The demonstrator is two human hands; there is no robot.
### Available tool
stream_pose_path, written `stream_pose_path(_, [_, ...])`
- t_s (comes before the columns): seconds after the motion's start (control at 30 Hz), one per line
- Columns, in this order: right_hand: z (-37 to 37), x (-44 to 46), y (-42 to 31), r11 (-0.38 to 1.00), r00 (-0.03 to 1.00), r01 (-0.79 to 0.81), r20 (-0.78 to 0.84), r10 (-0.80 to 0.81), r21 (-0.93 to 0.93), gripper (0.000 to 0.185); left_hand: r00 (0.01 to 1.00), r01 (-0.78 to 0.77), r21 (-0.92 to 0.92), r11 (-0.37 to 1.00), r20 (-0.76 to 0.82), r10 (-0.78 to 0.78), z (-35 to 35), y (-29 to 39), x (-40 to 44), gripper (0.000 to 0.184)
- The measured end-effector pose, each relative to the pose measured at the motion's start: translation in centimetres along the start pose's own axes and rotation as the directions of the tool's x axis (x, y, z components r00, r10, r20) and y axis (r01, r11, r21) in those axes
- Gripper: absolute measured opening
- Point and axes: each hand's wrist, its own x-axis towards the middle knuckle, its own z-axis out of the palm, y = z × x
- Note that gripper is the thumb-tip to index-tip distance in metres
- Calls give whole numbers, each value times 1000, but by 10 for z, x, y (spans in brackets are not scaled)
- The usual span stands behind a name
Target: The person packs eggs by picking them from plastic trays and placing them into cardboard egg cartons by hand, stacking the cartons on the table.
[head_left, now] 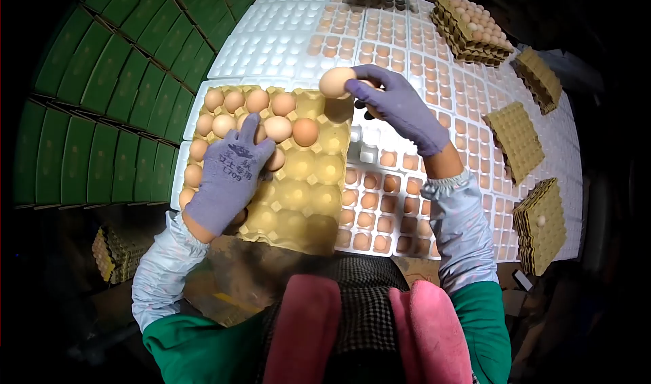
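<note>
My right hand (397, 103), in a purple-grey glove, is closed round a light brown egg (337, 83) above the top right corner of a yellow-brown egg tray (291, 211). A second egg seems to show between its fingers. My left hand (234, 167), gloved the same way, lies over the left part of that tray with its fingers among the eggs. Several eggs fill the tray's upper rows and left edge, a darker brown egg (306, 132) among them. What lies under my left palm is hidden.
White foam trays (271, 45) cover the table, many holding eggs. Stacked cardboard trays (468, 35) with eggs stand at the back right, more trays (539, 228) down the right side. Green boxes (88, 86) are piled at left. A tray stack (119, 252) sits lower left.
</note>
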Motion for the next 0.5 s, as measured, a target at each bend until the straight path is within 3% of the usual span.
stream_pose_path(0.1, [-29,-49,56,842,987,-39,-112,118,538,55,971,198,-344,918,-58,-231,-15,-4,-13,47])
stream_pose_path(0.13, [-38,-69,78,752,974,-66,-120,190,656,55,893,403,-631,663,115,-434,-29,3,-20,51])
stream_pose_path(0.2, [-53,-103,121,776,944,-143,-153,294,614,53,865,192,-895,401,-39,-500,-32,22,-40,52])
stream_pose_path(0.23, [-59,-121,144,835,940,-169,-170,297,524,52,860,153,-988,24,121,-496,-38,45,-49,51])
stream_pose_path(0.27, [-66,-130,162,736,884,-285,-129,450,615,52,891,97,-971,-219,183,-415,-37,73,-49,56])
stream_pose_path(0.3, [-73,-141,208,772,904,-257,-138,404,581,52,913,72,-888,-453,242,-329,-36,100,-49,61])
stream_pose_path(0.37, [-80,-156,250,801,925,-233,-129,358,552,52,961,126,-780,-613,250,-120,-19,156,-21,71])
stream_pose_path(0.43, [-81,-158,246,612,854,-257,-120,506,748,53,937,253,-642,-724,350,17,4,211,17,68])
stream_pose_path(0.47, [-82,-158,224,655,815,-350,-128,566,669,42,914,295,-566,-770,403,54,26,233,29,65])
stream_pose_path(0.5, [-86,-156,216,608,782,-384,-106,615,694,43,907,293,-573,-765,420,33,41,246,40,65])
